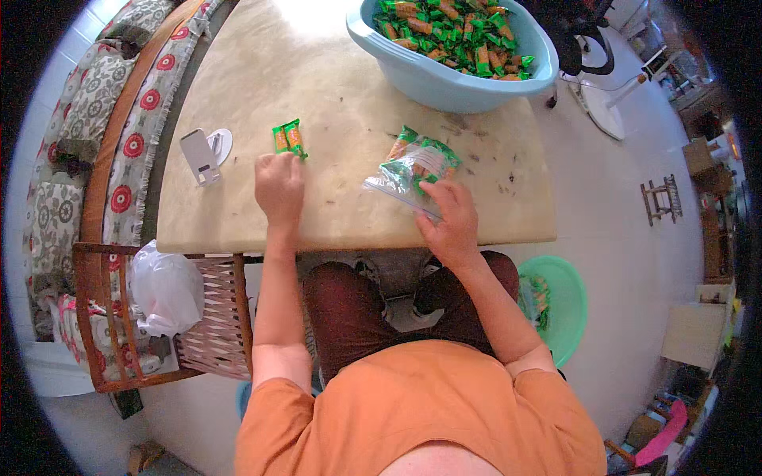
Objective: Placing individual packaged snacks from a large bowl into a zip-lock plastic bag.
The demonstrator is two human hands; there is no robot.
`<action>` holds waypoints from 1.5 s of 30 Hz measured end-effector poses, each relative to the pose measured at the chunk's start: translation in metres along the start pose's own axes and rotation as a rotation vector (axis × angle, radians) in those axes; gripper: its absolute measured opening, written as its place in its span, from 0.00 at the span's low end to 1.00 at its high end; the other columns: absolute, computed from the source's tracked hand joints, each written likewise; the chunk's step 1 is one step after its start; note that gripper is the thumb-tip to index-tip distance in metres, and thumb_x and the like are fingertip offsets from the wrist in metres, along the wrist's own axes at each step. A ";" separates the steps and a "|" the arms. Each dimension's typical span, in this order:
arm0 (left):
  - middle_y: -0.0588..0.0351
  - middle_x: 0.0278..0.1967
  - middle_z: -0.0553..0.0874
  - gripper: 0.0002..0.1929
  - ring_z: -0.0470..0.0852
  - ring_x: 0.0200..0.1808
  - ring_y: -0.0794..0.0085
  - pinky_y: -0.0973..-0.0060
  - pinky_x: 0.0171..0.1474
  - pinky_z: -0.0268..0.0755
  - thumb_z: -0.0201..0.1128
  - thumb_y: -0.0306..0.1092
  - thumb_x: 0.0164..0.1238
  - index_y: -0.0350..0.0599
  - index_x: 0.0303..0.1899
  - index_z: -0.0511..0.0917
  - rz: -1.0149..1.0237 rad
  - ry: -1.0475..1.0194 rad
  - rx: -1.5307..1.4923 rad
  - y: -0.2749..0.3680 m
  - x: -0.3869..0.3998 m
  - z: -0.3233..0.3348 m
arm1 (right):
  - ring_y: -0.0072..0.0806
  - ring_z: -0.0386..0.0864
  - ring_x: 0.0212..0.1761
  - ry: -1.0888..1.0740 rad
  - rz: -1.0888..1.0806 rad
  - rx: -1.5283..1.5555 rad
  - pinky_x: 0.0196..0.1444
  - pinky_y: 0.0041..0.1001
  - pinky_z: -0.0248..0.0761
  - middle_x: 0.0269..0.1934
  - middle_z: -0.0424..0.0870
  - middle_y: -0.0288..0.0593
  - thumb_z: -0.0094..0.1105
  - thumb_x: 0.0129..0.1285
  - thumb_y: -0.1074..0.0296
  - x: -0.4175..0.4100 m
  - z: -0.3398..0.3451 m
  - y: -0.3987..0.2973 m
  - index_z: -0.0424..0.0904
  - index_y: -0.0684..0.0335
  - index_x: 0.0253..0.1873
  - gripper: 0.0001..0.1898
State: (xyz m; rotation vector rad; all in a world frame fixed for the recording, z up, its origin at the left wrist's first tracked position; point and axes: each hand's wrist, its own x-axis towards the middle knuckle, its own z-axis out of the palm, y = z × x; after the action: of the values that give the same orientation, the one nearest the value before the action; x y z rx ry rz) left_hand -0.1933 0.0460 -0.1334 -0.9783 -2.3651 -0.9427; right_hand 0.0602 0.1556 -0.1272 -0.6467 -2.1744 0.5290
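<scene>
My left hand [279, 187] is at the near edge of two small green-and-orange snack packets [288, 139] lying side by side on the table; its fingers are curled, and whether they grip a packet is unclear. My right hand [447, 217] pinches the zip edge of a clear plastic bag [411, 172] that lies on the table with several similar packets inside. Beyond it, a light blue plastic basin [464, 95] holds a heap of the same wrapped packets [476, 35].
A phone stand [200, 156] rests on the table's left part. At lower left, a wooden chair [238, 315] bears a white plastic bag [166, 288]. A green basin [571, 315] with packets is right of my legs. A patterned sofa [128, 143] runs along the left.
</scene>
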 end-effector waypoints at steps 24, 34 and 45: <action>0.53 0.29 0.80 0.07 0.79 0.26 0.63 0.67 0.31 0.72 0.64 0.30 0.52 0.44 0.34 0.78 0.140 -0.250 -0.278 0.056 -0.052 -0.073 | 0.41 0.77 0.33 0.029 -0.123 -0.075 0.35 0.36 0.69 0.29 0.79 0.43 0.65 0.51 0.72 0.025 0.004 -0.012 0.80 0.61 0.33 0.05; 0.53 0.29 0.81 0.09 0.81 0.29 0.60 0.67 0.32 0.74 0.67 0.34 0.52 0.43 0.34 0.79 0.258 -0.355 -0.240 0.091 -0.071 -0.055 | 0.41 0.76 0.32 0.112 -0.145 -0.041 0.38 0.39 0.68 0.28 0.78 0.41 0.64 0.52 0.68 0.027 0.008 -0.011 0.77 0.58 0.30 0.05; 0.55 0.30 0.80 0.10 0.80 0.30 0.60 0.65 0.32 0.73 0.67 0.35 0.53 0.46 0.35 0.77 0.329 -0.130 -0.245 0.100 -0.070 -0.005 | 0.39 0.75 0.35 0.062 -0.238 -0.012 0.39 0.36 0.68 0.31 0.78 0.39 0.66 0.50 0.71 0.026 0.008 -0.004 0.78 0.60 0.32 0.06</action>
State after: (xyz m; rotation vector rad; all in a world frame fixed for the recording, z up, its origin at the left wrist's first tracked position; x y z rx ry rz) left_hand -0.0724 0.0629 -0.1279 -1.5109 -2.1265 -1.0792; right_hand 0.0387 0.1668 -0.1150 -0.3975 -2.1602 0.3656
